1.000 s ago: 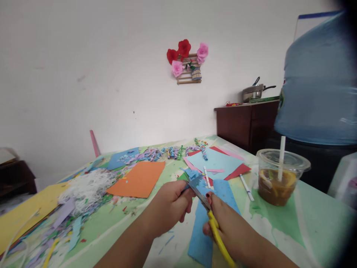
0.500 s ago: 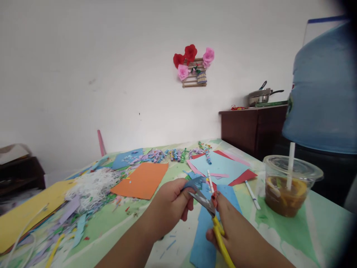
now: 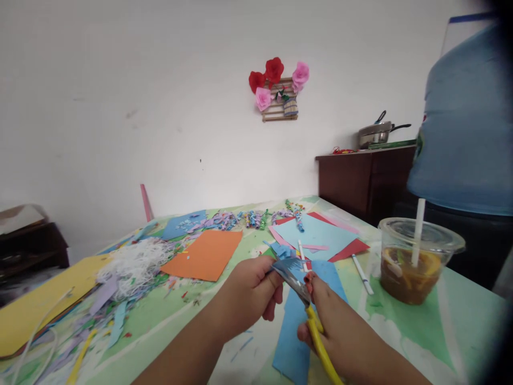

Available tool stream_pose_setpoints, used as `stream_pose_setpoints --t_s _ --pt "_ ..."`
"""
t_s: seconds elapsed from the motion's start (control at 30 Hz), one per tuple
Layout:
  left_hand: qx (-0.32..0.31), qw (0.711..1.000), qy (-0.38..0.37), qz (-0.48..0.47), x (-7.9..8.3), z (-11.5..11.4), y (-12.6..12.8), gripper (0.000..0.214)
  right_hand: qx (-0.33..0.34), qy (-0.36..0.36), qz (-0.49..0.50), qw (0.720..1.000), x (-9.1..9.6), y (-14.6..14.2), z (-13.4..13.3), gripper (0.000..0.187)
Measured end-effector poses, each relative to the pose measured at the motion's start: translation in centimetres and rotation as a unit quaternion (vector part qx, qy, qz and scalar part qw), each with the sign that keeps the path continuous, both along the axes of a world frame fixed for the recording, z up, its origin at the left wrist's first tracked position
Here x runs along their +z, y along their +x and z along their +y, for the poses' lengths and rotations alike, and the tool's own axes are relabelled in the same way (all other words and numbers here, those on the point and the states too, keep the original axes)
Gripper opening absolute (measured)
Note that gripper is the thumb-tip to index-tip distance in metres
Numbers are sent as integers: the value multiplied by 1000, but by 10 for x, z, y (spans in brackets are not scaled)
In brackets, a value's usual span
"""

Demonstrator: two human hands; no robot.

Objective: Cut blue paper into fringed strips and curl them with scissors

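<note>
My left hand (image 3: 256, 289) pinches a small piece of blue paper (image 3: 290, 265), whose far edge is cut into a fringe. My right hand (image 3: 331, 315) grips scissors with yellow handles (image 3: 318, 342). Their metal blades point up and left, against the blue paper and close to my left fingertips. The blades look nearly together, though the paper partly hides them. Beneath both hands a long blue paper strip (image 3: 292, 337) lies on the table, with thin blue slivers (image 3: 242, 345) beside it.
On the left lie white shredded strands (image 3: 138, 264), yellow sheets (image 3: 44, 299) and an orange sheet (image 3: 206, 254). Behind are curled paper rolls (image 3: 252, 219) and a light blue sheet (image 3: 316, 235). At right stand a white pen (image 3: 363, 275) and a lidded drink cup (image 3: 417, 267) with a straw.
The scissor blades have come closer together on the blue paper. Its fringe is more spread out now. Both hands have shifted only slightly, and the view has tilted a little.
</note>
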State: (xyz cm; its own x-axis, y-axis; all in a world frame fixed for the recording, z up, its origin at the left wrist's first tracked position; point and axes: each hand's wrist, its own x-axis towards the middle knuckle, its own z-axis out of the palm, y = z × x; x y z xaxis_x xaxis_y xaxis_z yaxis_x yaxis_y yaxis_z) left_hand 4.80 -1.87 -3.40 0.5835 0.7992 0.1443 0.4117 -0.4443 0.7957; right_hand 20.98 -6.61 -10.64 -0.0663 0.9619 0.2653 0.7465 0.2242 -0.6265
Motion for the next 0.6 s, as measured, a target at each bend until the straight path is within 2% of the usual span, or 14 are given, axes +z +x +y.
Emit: stream_pose_setpoints --t_s 0.17,0.37,0.6 --pt "-6 1000 -16 -17 2 -2 0 27 9 -7 6 1000 -2 -1 -1 56" --pt "-27 997 -53 -40 7 -5 -4 26 33 -2 21 999 0 -1 0 45" --pt "-28 990 -130 -48 5 5 -10 17 70 5 43 997 -6 0 3 37"
